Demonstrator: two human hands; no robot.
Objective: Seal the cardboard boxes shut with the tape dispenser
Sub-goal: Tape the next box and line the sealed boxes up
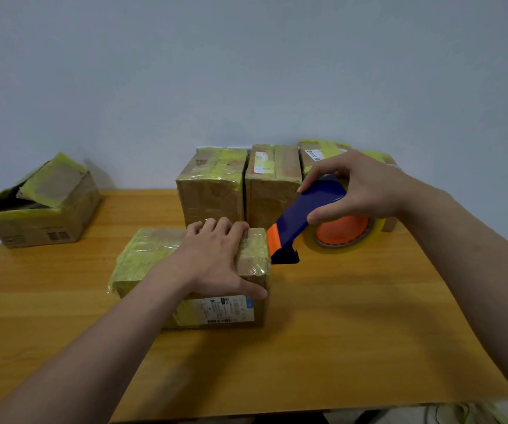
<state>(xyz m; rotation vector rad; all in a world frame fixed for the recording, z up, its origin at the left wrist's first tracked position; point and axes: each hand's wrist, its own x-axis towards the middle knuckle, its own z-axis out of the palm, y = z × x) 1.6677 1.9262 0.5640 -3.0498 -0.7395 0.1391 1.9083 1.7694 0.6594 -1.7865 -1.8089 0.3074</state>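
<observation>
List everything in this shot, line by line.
near box: one, brown with yellow tape, middle of the table
back boxes: three, brown with yellow tape, upright in a row by the wall
open box: one, brown with yellow tape, far left, flaps up
tape dispenser: one, blue and orange, with a tape roll, just right of the near box
table: one, wooden, yellow-brown
wall: grey-blue, behind
left hand: holds the near box from above
right hand: grips the tape dispenser

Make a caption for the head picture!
Left hand holds a taped box while right hand grips the tape dispenser.
</observation>
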